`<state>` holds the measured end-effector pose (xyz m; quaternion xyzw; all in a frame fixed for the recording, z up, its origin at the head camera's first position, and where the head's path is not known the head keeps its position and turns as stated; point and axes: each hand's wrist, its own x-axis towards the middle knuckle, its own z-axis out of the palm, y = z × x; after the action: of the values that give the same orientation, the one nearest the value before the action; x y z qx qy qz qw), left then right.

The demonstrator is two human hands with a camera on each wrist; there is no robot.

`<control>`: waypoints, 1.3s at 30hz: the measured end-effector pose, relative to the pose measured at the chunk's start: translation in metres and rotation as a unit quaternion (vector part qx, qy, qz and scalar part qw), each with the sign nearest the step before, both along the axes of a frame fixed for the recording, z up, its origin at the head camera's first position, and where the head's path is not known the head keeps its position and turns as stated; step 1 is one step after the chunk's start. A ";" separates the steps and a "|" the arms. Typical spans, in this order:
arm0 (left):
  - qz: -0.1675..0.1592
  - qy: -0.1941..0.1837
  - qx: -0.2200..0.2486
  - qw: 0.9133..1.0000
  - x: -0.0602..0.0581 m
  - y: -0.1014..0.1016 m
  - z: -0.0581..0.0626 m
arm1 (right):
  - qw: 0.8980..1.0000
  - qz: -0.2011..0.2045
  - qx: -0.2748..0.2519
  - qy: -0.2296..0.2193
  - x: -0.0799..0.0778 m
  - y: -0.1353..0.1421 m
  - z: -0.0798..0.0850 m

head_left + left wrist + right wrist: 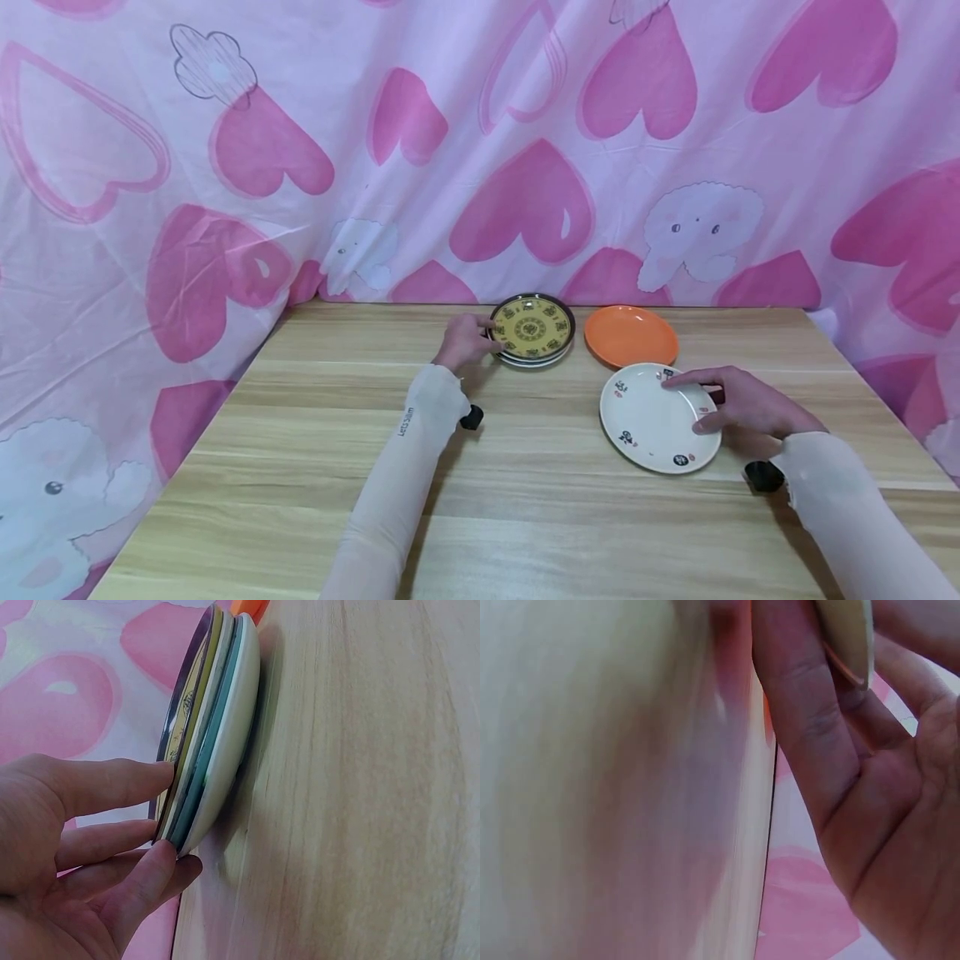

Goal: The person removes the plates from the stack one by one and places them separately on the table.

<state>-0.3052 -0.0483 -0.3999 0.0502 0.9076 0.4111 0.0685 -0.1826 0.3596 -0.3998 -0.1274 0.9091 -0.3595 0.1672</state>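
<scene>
White plate (645, 429) toward right edge of bench (540, 533), my right hand (753, 404) pinching its rim. My left hand (461, 340) grips plate stack (531, 329) near far edge. Partway, I judge: several stacked; white plate, orange plate (632, 335) remain separate.

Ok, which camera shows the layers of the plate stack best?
The left wrist view: it sees the plate stack side-on, so the yellow, white and teal edges can be told apart. The head view shows mainly the top plate's patterned yellow face, with some pale rim beneath. The right wrist view doesn't show the stack.
</scene>
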 end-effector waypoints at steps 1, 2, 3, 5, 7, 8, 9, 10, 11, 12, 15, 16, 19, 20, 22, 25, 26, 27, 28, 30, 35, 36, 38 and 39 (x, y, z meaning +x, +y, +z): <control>0.000 0.000 0.000 1.000 0.000 0.000 0.000 | 1.000 -0.003 0.004 -0.003 0.000 0.000 0.000; 0.000 -0.001 0.003 1.000 0.000 0.000 0.000 | 1.000 -0.009 0.009 -0.008 0.000 0.000 0.000; 0.000 0.000 0.002 1.000 0.000 0.000 0.000 | 1.000 -0.010 0.013 -0.010 0.000 0.000 -0.001; -0.001 0.004 -0.002 1.000 0.000 -0.001 0.000 | 1.000 -0.012 0.019 -0.014 0.000 0.000 -0.001; -0.001 0.006 -0.003 1.000 0.000 -0.001 0.000 | 0.999 -0.013 0.026 -0.014 0.000 0.001 -0.002; 0.000 0.006 -0.003 1.000 0.000 -0.001 0.000 | 0.999 -0.013 0.028 -0.015 0.000 0.001 -0.002; 0.001 0.006 -0.002 1.000 0.000 -0.001 0.000 | 0.999 -0.009 0.029 -0.014 0.000 0.002 -0.002; 0.001 0.005 0.000 1.000 0.000 -0.001 0.000 | 0.999 -0.009 0.030 -0.015 0.000 0.002 -0.002; 0.001 0.004 0.002 1.000 0.000 -0.001 0.000 | 0.999 -0.008 0.031 -0.014 0.000 0.002 -0.002; 0.002 0.002 0.003 1.000 0.000 -0.001 0.000 | 0.999 -0.009 0.031 -0.015 0.000 0.002 -0.002; 0.002 0.001 0.005 1.000 0.000 -0.001 0.001 | 0.999 -0.009 0.031 -0.018 0.000 0.003 -0.002; 0.002 0.001 0.004 1.000 0.000 -0.001 0.002 | 0.999 -0.010 0.033 -0.019 0.000 0.003 -0.002; 0.003 0.003 0.001 1.000 0.000 -0.001 0.003 | 0.999 -0.010 0.041 -0.018 0.000 0.002 -0.002; 0.004 0.002 0.001 1.000 0.000 -0.001 0.003 | 0.999 -0.010 0.045 -0.017 0.000 0.002 -0.002; 0.004 0.003 0.000 1.000 0.001 -0.001 0.002 | 0.999 -0.008 0.049 -0.015 0.001 0.001 -0.002; 0.004 0.003 -0.001 1.000 0.001 -0.001 0.001 | 0.999 -0.005 0.050 -0.015 0.001 0.001 -0.002; 0.005 0.003 -0.001 1.000 0.001 -0.002 0.001 | 0.999 -0.003 0.050 -0.014 0.001 0.001 -0.002; 0.005 0.002 -0.001 1.000 0.001 -0.002 0.001 | 0.999 -0.003 0.050 -0.014 0.001 0.001 -0.001; 0.006 0.000 0.000 1.000 0.001 -0.002 0.001 | 0.999 -0.002 0.052 -0.011 0.001 0.001 -0.001; 0.007 -0.005 0.004 1.000 0.001 -0.001 0.001 | 0.998 0.002 0.056 -0.004 0.001 0.001 -0.001; 0.009 -0.012 0.010 1.000 0.001 0.000 0.001 | 0.997 0.007 0.075 0.008 0.000 0.001 -0.001; 0.009 -0.011 0.008 1.000 0.001 0.000 0.001 | 0.997 0.007 0.077 0.009 0.000 0.001 -0.001; 0.009 -0.010 0.005 1.000 0.001 0.000 0.001 | 0.997 0.006 0.080 0.010 0.000 0.000 -0.001; 0.009 -0.011 0.006 1.000 0.001 0.000 0.001 | 0.997 0.005 0.082 0.010 0.000 0.000 -0.001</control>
<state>-0.3042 -0.0479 -0.3992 0.0374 0.9046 0.4180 0.0744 -0.1823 0.3593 -0.4005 -0.1213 0.9365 -0.2817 0.1701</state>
